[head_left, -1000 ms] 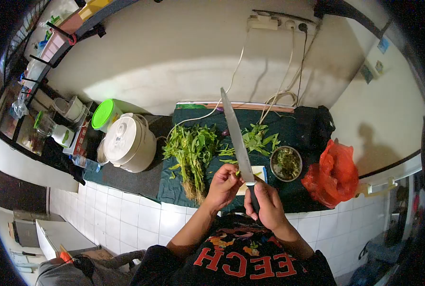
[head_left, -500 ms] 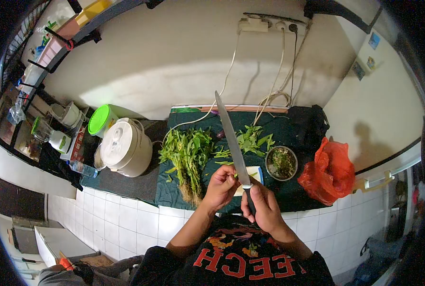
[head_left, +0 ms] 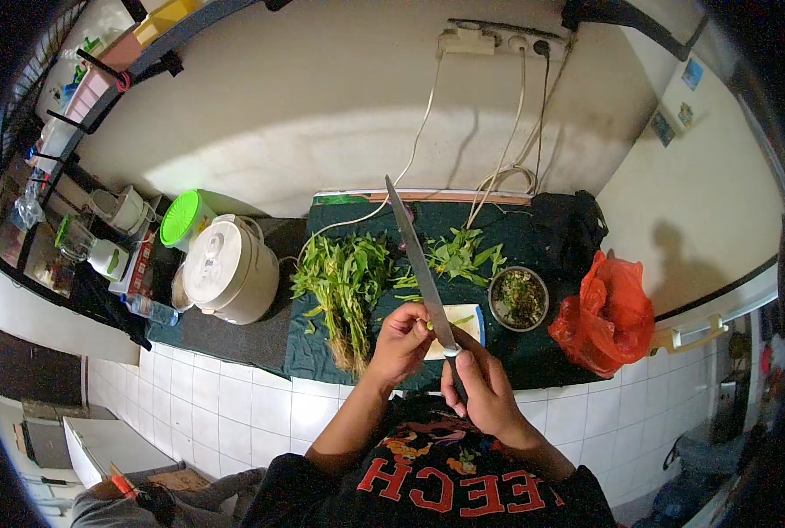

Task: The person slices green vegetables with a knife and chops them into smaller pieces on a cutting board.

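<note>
Sleeve of another person (head_left: pixel 225 493) at the lower left, well apart from the hands at work. Above it, beside the wall, a green-lidded tub (head_left: pixel 181 218) and a white rice cooker (head_left: pixel 221 260), upright and closed. Next, on the dark green cloth (head_left: pixel 533 238) over the bench, a thick bunch of greens (head_left: pixel 344 282), leaves toward the wall, pale roots toward the near edge.

At the middle, left hand (head_left: pixel 398 341) raised, fingertips pinching a small green piece (head_left: pixel 430 325) right at the blade of the knife (head_left: pixel 420 268); whether actually cut into, cannot tell. Right hand (head_left: pixel 489 387) closed round the black handle, tip slanting up toward the wall. Blade long, narrow and grey, with a pale collar at the handle.

Below the hands, partly hidden, a white board (head_left: pixel 475 327) with a blue edge and bits of green on it. Beyond it, loose leafy sprigs (head_left: pixel 463 260). Farther right, a round metal bowl (head_left: pixel 518 329) holding chopped-looking green and pale bits, then a crumpled red plastic bag (head_left: pixel 608 312).
</note>
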The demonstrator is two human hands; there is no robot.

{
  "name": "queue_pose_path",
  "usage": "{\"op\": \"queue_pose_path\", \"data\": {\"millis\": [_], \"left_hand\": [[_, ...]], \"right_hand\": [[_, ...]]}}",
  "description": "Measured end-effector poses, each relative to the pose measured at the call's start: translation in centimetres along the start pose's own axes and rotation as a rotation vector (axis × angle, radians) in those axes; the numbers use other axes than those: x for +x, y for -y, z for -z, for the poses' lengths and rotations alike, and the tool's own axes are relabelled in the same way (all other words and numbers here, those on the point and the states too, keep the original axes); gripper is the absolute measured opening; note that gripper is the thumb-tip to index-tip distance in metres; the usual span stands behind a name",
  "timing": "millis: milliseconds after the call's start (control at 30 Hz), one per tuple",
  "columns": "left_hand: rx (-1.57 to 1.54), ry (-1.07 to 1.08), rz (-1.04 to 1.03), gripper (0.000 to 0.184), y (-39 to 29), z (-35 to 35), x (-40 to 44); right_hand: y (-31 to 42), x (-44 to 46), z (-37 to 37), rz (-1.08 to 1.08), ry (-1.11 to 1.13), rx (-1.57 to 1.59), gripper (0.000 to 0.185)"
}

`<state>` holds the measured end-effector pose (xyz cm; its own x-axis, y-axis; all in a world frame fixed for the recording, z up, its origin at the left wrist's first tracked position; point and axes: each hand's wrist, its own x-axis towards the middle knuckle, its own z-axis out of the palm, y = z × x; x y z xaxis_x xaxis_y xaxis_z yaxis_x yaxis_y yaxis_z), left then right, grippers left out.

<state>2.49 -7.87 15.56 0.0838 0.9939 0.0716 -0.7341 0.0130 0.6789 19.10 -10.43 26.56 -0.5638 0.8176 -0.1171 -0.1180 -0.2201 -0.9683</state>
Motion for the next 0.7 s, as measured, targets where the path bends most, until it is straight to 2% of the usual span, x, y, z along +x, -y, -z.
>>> {"op": "queue_pose_path", "data": {"millis": [67,167,333,500,633,700], "left_hand": [[0.040,-0.001,-0.013,0.027,-0.1,0.3,0.1],[0.113,0.035,-0.078,0.027,-0.7,0.1,0.6],[0.170,0.066,-0.171,0.032,-2.1,-1.3,1.5],[-0.004,-0.011,-0.047,0.054,-3.3,-4.1,1.5],[0.010,-0.143,0.019,0.058,-3.6,-5.9,1.5],[0.054,-0.161,0.138,0.062,-4.3,-6.0,1.5]], "right_hand": [[-0.1,-0.1,0.0,-0.005,0.006,0.004,0.047],[-0.1,-0.2,0.0,-0.004,-0.014,0.009,0.056],[-1.2,-0.3,0.0,0.122,-0.015,0.023,0.060],[-2.7,-0.2,0.6,0.215,-0.026,0.005,0.065],[-2.9,0.0,1.1,0.274,-0.068,-0.079,0.068],[-2.8,0.2,1.4,0.286,-0.073,-0.107,0.067]]}}
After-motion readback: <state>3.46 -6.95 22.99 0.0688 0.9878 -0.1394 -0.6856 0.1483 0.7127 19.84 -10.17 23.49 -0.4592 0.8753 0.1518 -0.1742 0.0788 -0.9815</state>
